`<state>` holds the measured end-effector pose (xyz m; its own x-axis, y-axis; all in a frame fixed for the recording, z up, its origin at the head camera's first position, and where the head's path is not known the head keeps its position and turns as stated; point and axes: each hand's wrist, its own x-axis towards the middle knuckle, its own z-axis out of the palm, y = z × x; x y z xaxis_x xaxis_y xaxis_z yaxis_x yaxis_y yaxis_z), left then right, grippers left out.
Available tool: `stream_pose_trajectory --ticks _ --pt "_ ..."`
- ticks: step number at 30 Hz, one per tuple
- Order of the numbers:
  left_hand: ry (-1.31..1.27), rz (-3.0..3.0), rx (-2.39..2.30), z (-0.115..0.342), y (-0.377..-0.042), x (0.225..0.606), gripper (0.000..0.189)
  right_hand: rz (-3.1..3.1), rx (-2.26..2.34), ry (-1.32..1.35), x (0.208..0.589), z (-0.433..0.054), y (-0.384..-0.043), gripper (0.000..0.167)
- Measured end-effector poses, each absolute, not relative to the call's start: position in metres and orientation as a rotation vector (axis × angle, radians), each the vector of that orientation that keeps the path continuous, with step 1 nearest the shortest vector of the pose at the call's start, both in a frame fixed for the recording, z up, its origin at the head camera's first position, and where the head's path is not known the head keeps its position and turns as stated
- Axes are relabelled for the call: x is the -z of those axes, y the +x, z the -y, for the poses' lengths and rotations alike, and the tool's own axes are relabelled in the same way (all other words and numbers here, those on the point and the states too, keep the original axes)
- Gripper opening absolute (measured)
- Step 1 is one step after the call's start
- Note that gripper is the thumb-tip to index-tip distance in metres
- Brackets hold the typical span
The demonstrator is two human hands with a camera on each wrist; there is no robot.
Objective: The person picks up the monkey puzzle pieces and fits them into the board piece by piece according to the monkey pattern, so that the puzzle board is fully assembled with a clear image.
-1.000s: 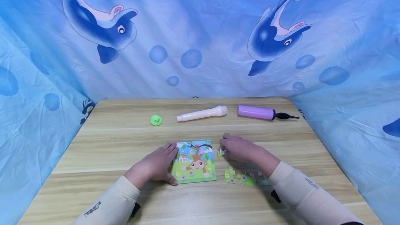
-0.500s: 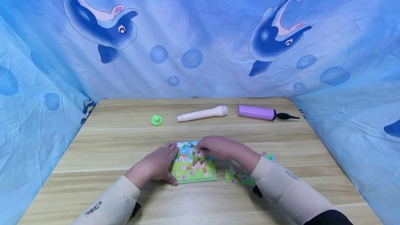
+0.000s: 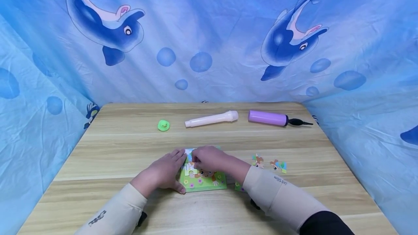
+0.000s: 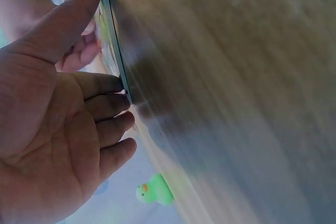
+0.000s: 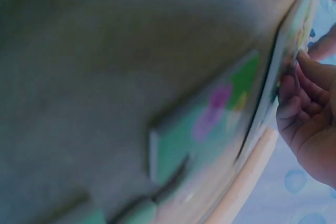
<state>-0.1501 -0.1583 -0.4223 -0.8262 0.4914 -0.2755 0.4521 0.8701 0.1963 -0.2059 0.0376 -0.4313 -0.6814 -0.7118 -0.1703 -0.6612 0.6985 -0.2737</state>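
- In the front middle of the wooden table (image 3: 98, 162), the monkey puzzle board (image 3: 204, 186) is lying flat between the two hands, probably so that both can be working on it comfortably.
- Over on its left edge, the left hand (image 3: 164, 169) is resting with fingers fairly straight, grasping nothing; thumb and some fingertips are touching the side, likely bracing the board against sliding.
- And here's the right hand (image 3: 209, 159), bending over the board, thumb and fingers pinching a puzzle piece (image 3: 188, 171) above the left half; that fingertip hold seems to be suiting fine alignment.
- Just right of the board, loose pieces (image 3: 279, 166) and a flowered piece (image 3: 239, 186) are lying within short reach, the sleeve (image 3: 271, 188) partly covering some.
- Farther back, the green duck (image 3: 163, 125), white stick (image 3: 211, 119) and purple pump (image 3: 267, 117) are sitting in a row, presumably so they aren't crowding the hands.
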Motion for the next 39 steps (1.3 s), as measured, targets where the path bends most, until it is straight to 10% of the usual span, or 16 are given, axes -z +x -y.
stream_pose_trajectory --ticks 23,39 --pt "0.703 -2.695 -0.165 0.159 -0.153 0.418 0.120 -2.614 0.302 -0.868 0.430 -0.028 -0.211 0.024" --pt "0.666 -2.704 -0.140 0.154 -0.152 0.422 0.120 -2.718 0.559 -0.854 0.408 -0.119 -0.222 0.017"
